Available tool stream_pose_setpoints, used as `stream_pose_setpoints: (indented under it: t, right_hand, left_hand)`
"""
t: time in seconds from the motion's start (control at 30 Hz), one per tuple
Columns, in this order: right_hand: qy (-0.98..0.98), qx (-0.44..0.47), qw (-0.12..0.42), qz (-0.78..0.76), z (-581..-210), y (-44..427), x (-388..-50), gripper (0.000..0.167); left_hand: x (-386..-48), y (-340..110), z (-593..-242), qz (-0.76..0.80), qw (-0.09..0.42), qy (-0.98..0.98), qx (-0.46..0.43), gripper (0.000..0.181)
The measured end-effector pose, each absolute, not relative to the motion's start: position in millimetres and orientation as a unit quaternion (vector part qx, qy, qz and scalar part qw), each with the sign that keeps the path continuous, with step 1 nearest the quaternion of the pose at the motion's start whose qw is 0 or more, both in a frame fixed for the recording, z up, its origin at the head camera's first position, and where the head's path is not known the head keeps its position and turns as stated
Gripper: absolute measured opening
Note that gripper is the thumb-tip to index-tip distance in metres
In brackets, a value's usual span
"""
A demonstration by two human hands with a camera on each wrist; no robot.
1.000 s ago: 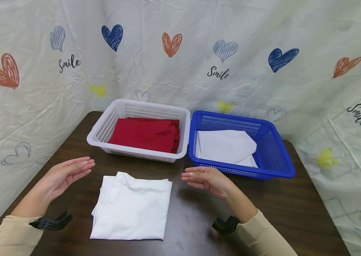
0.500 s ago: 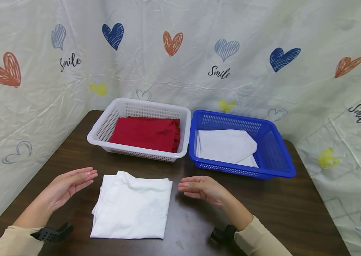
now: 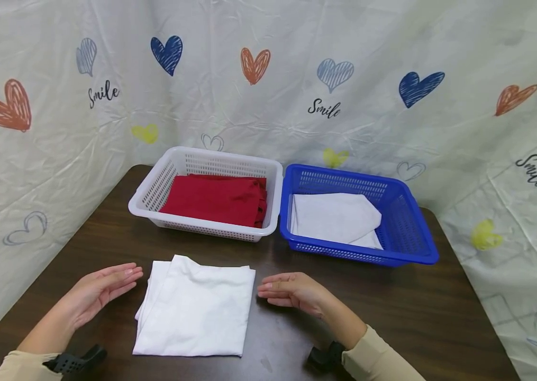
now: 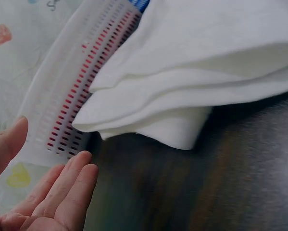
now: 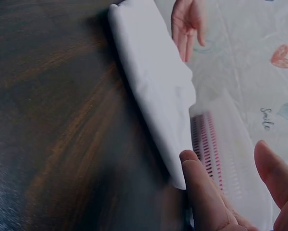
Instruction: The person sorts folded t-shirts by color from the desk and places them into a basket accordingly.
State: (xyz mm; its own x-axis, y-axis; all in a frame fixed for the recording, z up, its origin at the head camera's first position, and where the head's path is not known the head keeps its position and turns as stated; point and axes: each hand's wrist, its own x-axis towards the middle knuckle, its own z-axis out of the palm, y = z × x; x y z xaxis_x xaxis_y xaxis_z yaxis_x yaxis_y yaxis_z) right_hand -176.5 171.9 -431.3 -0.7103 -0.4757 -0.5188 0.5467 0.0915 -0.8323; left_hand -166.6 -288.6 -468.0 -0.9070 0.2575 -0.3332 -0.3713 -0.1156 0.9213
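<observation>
A folded white cloth (image 3: 197, 309) lies on the dark wooden table between my hands, its layers stacked along the left edge. My left hand (image 3: 99, 292) hovers to the left of it, fingers straight and together, palm inward. On the other side, my right hand (image 3: 297, 292) is held with extended fingers close to the cloth's right edge. Neither hand holds anything. In the left wrist view the layered edge of the cloth (image 4: 182, 82) shows beyond the fingertips. The right wrist view has the cloth (image 5: 151, 82) lying flat, with the left hand (image 5: 188, 24) past it.
A white basket (image 3: 201, 227) with folded red cloth (image 3: 216, 201) stands at the back. Beside it on the right is a blue basket (image 3: 406, 227) holding folded white cloth (image 3: 332, 217). A printed curtain (image 3: 278, 121) hangs behind the table (image 3: 392, 312).
Both hands have come down and nearer to me, and the right hand has moved left toward the white cloth. The cloth and the baskets have stayed in place.
</observation>
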Motion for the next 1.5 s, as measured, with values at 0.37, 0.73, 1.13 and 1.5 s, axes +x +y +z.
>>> stream_pose_setpoints:
  t: [0.37,0.73,1.13,1.5]
  right_hand:
    - [0.630,0.043,0.380,-0.676,-446.6,165.8,-171.6,0.045]
    - [0.628,0.034,0.391,-0.672,-451.8,168.9,-172.2,0.046]
    - [0.611,0.052,0.399,-0.681,-459.7,157.3,-169.2,0.046]
    - [0.578,0.059,0.415,-0.700,-462.5,152.0,-170.9,0.044]
  left_hand:
    - [-160.8,-292.5,-477.4,0.752,0.243,0.611,-0.047,0.047]
    - [-156.8,-285.0,-482.5,0.735,0.255,0.627,-0.032,0.053]
    - [-154.1,-275.3,-486.9,0.735,0.261,0.624,-0.039,0.038]
    - [-156.4,-272.1,-489.0,0.744,0.270,0.609,-0.047,0.025]
